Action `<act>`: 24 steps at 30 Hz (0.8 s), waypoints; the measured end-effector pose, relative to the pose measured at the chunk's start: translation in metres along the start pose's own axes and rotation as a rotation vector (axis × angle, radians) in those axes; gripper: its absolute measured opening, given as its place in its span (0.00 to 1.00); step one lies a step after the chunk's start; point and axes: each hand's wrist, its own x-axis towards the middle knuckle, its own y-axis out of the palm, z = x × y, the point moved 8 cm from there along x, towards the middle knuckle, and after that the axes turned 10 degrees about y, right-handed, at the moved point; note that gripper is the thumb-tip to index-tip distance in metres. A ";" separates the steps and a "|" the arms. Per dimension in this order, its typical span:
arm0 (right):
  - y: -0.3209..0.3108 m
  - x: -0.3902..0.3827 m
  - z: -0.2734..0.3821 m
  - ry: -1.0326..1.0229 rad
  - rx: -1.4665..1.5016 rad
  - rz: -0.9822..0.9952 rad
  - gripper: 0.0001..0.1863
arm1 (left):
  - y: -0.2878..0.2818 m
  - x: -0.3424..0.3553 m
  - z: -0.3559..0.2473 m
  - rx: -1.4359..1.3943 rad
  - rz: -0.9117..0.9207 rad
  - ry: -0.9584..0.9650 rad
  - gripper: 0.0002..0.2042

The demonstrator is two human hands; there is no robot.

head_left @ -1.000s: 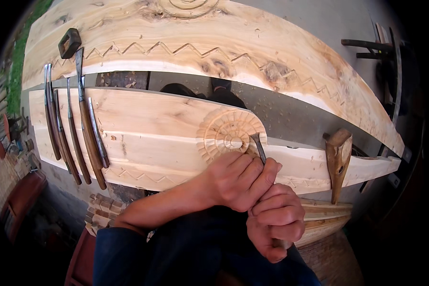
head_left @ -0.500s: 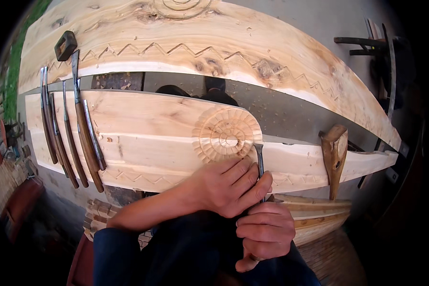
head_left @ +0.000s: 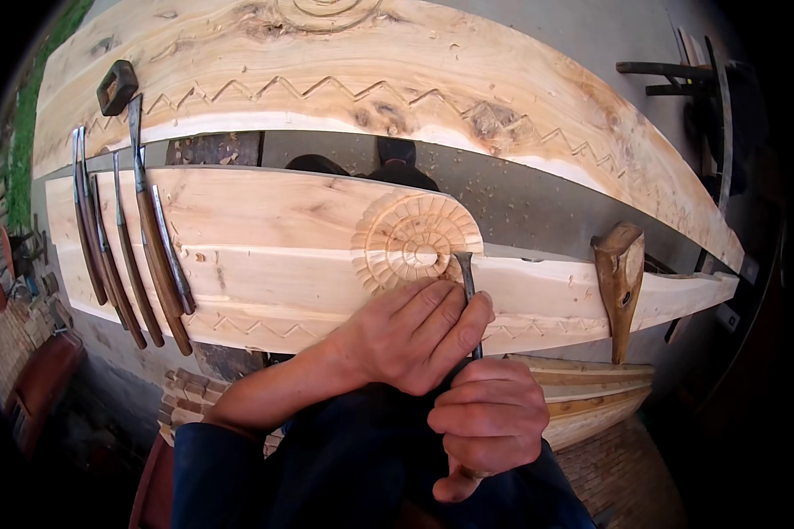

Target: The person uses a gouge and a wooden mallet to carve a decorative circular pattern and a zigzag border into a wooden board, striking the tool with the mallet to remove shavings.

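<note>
Since the earlier frame, the chisel (head_left: pixel 467 269) has shifted slightly inward, so its flared edge now meets the carved rosette (head_left: pixel 410 236) just inside the rim, near 3 o'clock. That rosette lies at the right part of the pale wooden board (head_left: pixel 265 207), which runs from 9 o'clock to 3 o'clock in front of the person.

Both hands are clamped on the chisel. Left hand (head_left: pixel 419 335) pinches the metal shank between thumb and forefinger, its other fingers curled and resting on the board by the rosette's 6 o'clock rim. Right hand (head_left: pixel 490 419), at 5 o'clock from the left and just beside it, is wrapped in a full fist round the handle; I cannot tell whether the two hands touch.

From the rosette, a row of wood-handled carving tools (head_left: pixel 158 256) lies across the board at 9 o'clock, and a wooden mallet (head_left: pixel 619 264) at 3 o'clock. A second plank (head_left: pixel 468 57), bearing a zigzag line, spans 12 o'clock, with a dark holed block (head_left: pixel 116 88) on it toward 10 o'clock.
</note>
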 end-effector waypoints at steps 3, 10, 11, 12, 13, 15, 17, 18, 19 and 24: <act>0.000 0.003 -0.001 0.007 0.010 0.017 0.27 | 0.001 0.000 0.000 0.022 0.000 -0.002 0.11; 0.002 0.004 -0.004 0.011 0.005 0.009 0.28 | 0.002 -0.001 0.002 0.014 0.007 -0.013 0.11; 0.002 0.004 -0.005 0.012 0.005 0.008 0.28 | 0.001 0.000 0.002 0.018 0.012 -0.016 0.11; 0.002 0.004 -0.005 0.021 0.002 0.014 0.28 | 0.001 0.000 0.002 0.022 0.017 -0.017 0.11; 0.002 0.005 -0.006 0.029 -0.001 0.020 0.28 | 0.001 0.000 0.002 0.022 0.018 -0.018 0.11; 0.003 0.005 -0.006 0.033 -0.003 0.023 0.28 | 0.001 -0.001 0.002 0.022 0.019 -0.020 0.11; 0.003 0.005 -0.006 0.036 -0.004 0.024 0.27 | 0.002 -0.001 0.002 0.016 0.022 -0.021 0.11; 0.003 0.005 -0.006 0.036 0.003 0.021 0.27 | 0.002 -0.001 0.002 0.011 0.022 -0.024 0.11; 0.003 0.005 -0.006 0.036 0.010 0.017 0.27 | 0.002 -0.001 0.002 0.011 0.022 -0.024 0.11; 0.003 0.006 -0.006 0.025 0.009 0.011 0.28 | 0.002 -0.001 0.002 0.012 0.020 -0.023 0.11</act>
